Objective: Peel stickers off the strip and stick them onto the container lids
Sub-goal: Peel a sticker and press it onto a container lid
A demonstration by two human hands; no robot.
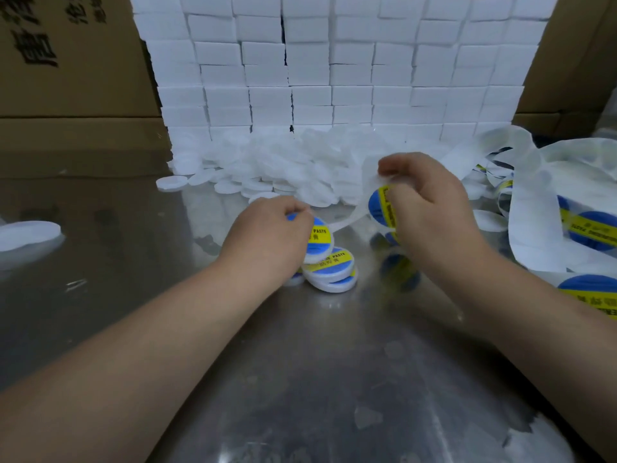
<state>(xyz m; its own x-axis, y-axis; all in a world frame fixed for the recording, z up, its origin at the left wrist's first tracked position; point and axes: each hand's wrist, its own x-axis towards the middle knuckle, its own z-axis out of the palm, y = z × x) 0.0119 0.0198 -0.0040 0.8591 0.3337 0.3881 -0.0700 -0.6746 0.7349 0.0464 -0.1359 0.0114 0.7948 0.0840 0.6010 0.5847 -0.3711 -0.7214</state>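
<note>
Peeling side, right hand (430,208): pinches a white paper backing strip (347,223) between thumb and curled fingers, right on a round blue-and-yellow sticker (379,205); cannot tell if lifted at the edge.
Left hand (270,235): grips a round white plastic lid (319,243) in curled fingers, tilted, label on its face, just above the stack.
Stack of labelled lids (334,274): leans on a shiny steel table (300,362), between the two forearms.
Heap of bare white round lids (283,168): lies beyond the hands, against a wall of white rectangular blocks (334,61).
Loose loops of strip (531,208): trail off to the right and carry more blue-and-yellow stickers.
Brown cardboard cartons (66,78): stand at far left, behind the table.
Step, as judged: looks like parking a finished lid while freeing the next sticker.
Risk, sticker: could fold onto itself or cling to the thumb, given a grip right on its face; once creased, would likely go on crooked.
Risk, stack: leans, so could topple under a carelessly dropped lid.
Risk, strip: hangs slack close over the stack; could snag or drag lids under a sharp pull.
</note>
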